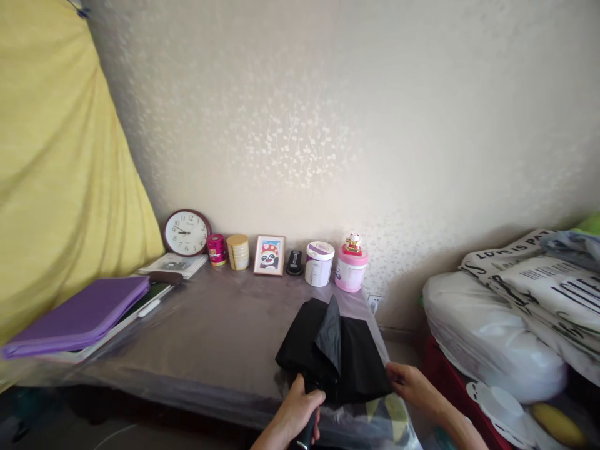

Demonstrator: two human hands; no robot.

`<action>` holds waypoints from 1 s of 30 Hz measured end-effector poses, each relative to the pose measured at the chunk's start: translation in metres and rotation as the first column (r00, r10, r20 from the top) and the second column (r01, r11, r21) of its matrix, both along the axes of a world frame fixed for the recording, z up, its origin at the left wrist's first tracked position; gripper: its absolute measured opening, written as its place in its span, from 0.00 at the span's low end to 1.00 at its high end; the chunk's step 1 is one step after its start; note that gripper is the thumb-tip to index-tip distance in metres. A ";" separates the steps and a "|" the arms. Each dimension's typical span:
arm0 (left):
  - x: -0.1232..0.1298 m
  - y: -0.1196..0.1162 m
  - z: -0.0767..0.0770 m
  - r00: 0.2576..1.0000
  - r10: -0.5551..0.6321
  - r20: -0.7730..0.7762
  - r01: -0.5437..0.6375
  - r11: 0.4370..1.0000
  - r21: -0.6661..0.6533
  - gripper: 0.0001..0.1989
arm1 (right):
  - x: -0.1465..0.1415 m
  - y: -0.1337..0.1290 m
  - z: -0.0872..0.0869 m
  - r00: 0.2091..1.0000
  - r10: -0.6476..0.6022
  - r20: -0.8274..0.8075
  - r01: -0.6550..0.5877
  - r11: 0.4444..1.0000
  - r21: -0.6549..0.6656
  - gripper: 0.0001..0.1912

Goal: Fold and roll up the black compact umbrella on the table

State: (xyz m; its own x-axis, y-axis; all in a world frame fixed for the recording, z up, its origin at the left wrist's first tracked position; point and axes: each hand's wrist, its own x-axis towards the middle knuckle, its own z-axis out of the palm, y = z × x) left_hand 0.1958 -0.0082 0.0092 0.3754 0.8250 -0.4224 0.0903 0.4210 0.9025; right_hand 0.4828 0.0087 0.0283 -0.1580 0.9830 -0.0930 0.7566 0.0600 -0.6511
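Note:
A black umbrella [360, 361] lies partly unfurled over the right front part of the table, its loose fabric panels spread out and one fold standing up. My left hand [296, 409] is wrapped round its dark handle, which points down toward me. At the right, my right hand [409, 382] is closed on the outer edge of a fabric panel, by the table's right edge. The fabric hides the umbrella's ribs and most of its shaft.
Along the wall stand a round clock [187, 232], a pink tin [216, 250], a yellow-lidded jar [238, 252], a panda picture frame [270, 255], a white tub [319, 265] and a pink tub [351, 270] topped by a figurine. A purple folder [84, 312] lies left; bagged bedding [487, 331] fills the right.

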 end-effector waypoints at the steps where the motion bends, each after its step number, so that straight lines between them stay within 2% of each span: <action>1: -0.001 -0.002 0.000 1.000 -0.006 -0.010 0.007 1.000 0.011 0.15 | 0.004 -0.005 -0.001 0.999 0.001 0.053 -0.003 0.999 0.045 0.05; 5: -0.005 -0.013 -0.001 0.996 -0.052 -0.073 0.057 0.996 0.072 0.20 | 0.018 -0.022 -0.012 0.985 -0.014 0.173 0.002 0.998 0.070 0.09; 8: -0.006 -0.019 -0.006 0.968 -0.067 -0.243 0.122 0.968 0.218 0.26 | 0.026 -0.026 -0.016 0.967 -0.056 0.250 0.034 0.995 0.089 0.09; 10: -0.004 -0.020 -0.013 0.921 -0.028 -0.388 0.154 0.942 0.298 0.29 | 0.026 -0.023 -0.010 0.959 -0.105 0.264 0.061 0.984 0.169 0.10; 13: -0.003 -0.020 -0.021 0.848 0.013 -0.530 0.200 0.918 0.343 0.31 | 0.016 -0.012 0.015 0.967 -0.170 0.190 0.097 0.935 0.342 0.11; 15: -0.004 -0.020 -0.023 0.873 -0.013 -0.487 0.223 0.900 0.376 0.31 | -0.001 -0.005 0.037 0.977 -0.164 0.135 0.090 0.895 0.437 0.12; 17: -0.006 -0.020 -0.023 0.939 -0.067 -0.338 0.212 0.886 0.412 0.30 | -0.023 0.002 0.057 0.983 -0.136 0.128 0.056 0.869 0.492 0.12; 20: -0.007 -0.019 -0.020 0.978 -0.101 -0.185 0.166 0.908 0.384 0.32 | -0.059 0.011 0.076 0.988 -0.054 0.143 -0.038 0.820 0.571 0.12; 23: -0.005 -0.019 -0.019 0.982 -0.075 -0.174 0.128 0.939 0.318 0.34 | -0.087 0.021 0.083 0.978 0.051 0.201 -0.162 0.795 0.585 0.13; 25: -0.005 -0.020 -0.018 0.986 -0.053 -0.157 0.103 0.937 0.334 0.34 | -0.096 0.030 0.083 0.971 0.053 0.232 -0.182 0.792 0.583 0.14; 28: -0.006 -0.022 -0.016 0.990 -0.008 -0.144 0.068 0.906 0.418 0.31 | -0.097 0.049 0.083 0.968 -0.077 0.237 -0.069 0.831 0.551 0.13; 30: -0.007 -0.022 -0.014 0.985 0.000 -0.171 0.073 0.905 0.419 0.31 | -0.093 0.063 0.082 0.963 -0.157 0.218 0.029 0.867 0.497 0.13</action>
State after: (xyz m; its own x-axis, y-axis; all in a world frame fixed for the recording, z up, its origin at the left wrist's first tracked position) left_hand 0.1885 -0.0307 -0.0045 0.3648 0.9262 -0.0956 0.2592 -0.0023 0.9658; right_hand 0.3897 0.0714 0.1105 -0.0993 0.9212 0.3762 0.9044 0.2412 -0.3520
